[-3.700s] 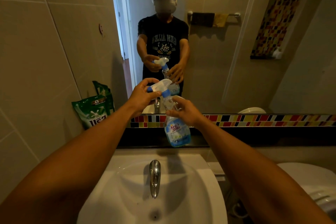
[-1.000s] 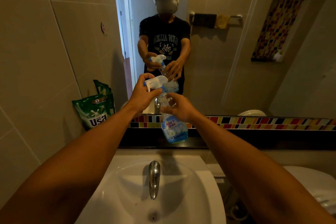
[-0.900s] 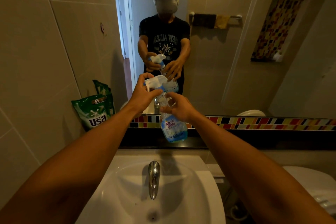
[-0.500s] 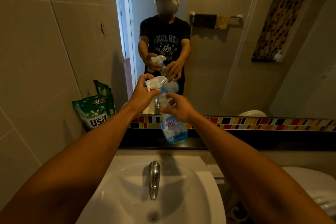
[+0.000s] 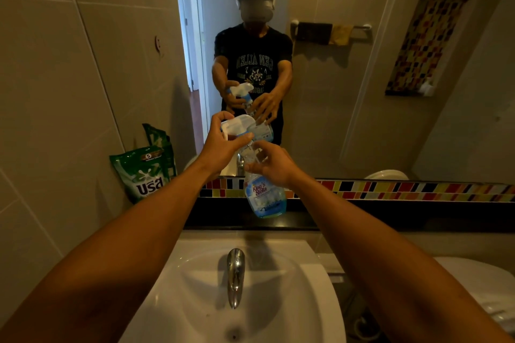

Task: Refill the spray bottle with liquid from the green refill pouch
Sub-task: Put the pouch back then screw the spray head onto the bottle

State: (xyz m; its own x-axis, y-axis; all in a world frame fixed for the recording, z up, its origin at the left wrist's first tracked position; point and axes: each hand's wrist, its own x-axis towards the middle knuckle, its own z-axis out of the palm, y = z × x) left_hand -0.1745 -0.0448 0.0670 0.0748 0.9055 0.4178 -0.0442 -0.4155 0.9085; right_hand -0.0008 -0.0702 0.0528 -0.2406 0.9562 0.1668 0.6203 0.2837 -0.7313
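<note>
A clear spray bottle [image 5: 264, 198] with a blue label and a little blue liquid at its bottom hangs tilted above the black ledge, in front of the mirror. My right hand [image 5: 271, 164] grips its neck and shoulder. My left hand [image 5: 220, 145] is closed around the white and blue spray head [image 5: 237, 127] at the top of the bottle. The green refill pouch [image 5: 143, 172] leans against the tiled wall at the left end of the ledge, apart from both hands.
A white sink [image 5: 315, 287] with a chrome tap [image 5: 235, 273] lies below my arms. The black ledge [image 5: 390, 214] runs under a coloured mosaic strip [image 5: 404, 189] and the mirror. A white toilet [image 5: 479, 287] stands at the right.
Over the last seconds the bottle has tilted slightly and shifted a little left in my hands. My left hand has stayed on the spray head, my right on the neck.
</note>
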